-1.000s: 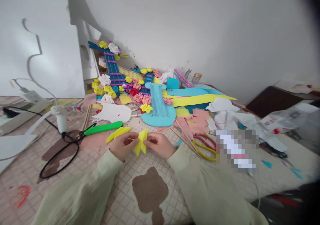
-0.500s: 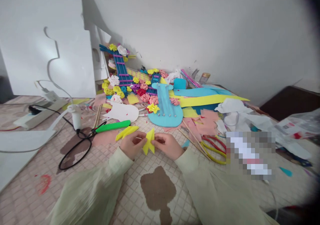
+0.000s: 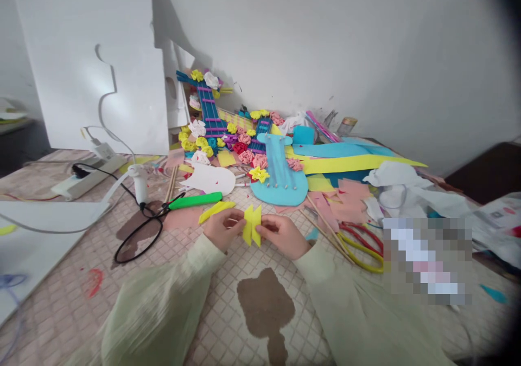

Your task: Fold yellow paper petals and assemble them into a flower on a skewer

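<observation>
Between my hands, a yellow paper piece (image 3: 252,225) stands upright, looking like two slanted strips side by side with pointed ends. My left hand (image 3: 222,229) pinches its left edge, while my right hand (image 3: 285,237) pinches the right edge. Whether the strips are joined I cannot tell. Just behind my left hand lie more yellow paper strips (image 3: 215,211). Beyond them is a bright green utility knife (image 3: 196,200). Farther back, a light blue guitar-shaped cutout (image 3: 280,192) with strings rests on the table, a yellow paper flower (image 3: 259,174) at its left edge.
Dark blue guitar models (image 3: 210,111) with paper flowers stand at the back. To the left are a glue gun (image 3: 139,184), its black cable and a power strip (image 3: 81,179). Scissors (image 3: 362,252) and sticks lie right. A brown patch (image 3: 266,303) marks the tablecloth.
The view has swung left, so everything sits farther right. The yellow paper piece has turned in my fingers, its two strips now nearly parallel. Both hands keep their pinch.
</observation>
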{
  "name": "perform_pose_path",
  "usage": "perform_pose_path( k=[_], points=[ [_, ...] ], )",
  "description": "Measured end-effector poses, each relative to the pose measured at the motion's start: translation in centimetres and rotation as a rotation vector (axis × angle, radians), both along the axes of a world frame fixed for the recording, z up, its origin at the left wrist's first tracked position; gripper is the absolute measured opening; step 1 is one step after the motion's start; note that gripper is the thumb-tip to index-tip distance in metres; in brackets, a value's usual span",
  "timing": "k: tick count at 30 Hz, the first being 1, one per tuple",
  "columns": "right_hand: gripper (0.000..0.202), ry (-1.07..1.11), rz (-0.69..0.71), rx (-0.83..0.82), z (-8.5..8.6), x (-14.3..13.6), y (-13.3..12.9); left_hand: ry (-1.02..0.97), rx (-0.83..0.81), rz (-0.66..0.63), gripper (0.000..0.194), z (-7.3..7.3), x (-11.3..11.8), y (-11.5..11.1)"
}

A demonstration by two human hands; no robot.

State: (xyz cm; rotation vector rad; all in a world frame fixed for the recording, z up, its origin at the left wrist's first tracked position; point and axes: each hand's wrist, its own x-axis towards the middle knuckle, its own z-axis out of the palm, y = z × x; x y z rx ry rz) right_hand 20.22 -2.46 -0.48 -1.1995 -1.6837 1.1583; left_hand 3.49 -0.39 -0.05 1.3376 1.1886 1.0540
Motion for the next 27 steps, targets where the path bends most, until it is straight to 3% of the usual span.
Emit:
perform_pose_path(
  k=[27],
  points=[
    [0.022, -0.024, 0.033, -0.023, 0.33, -0.66, -0.60, -0.079, -0.061, -0.049, 0.023, 0.15, 0.33, -0.57]
  ],
)
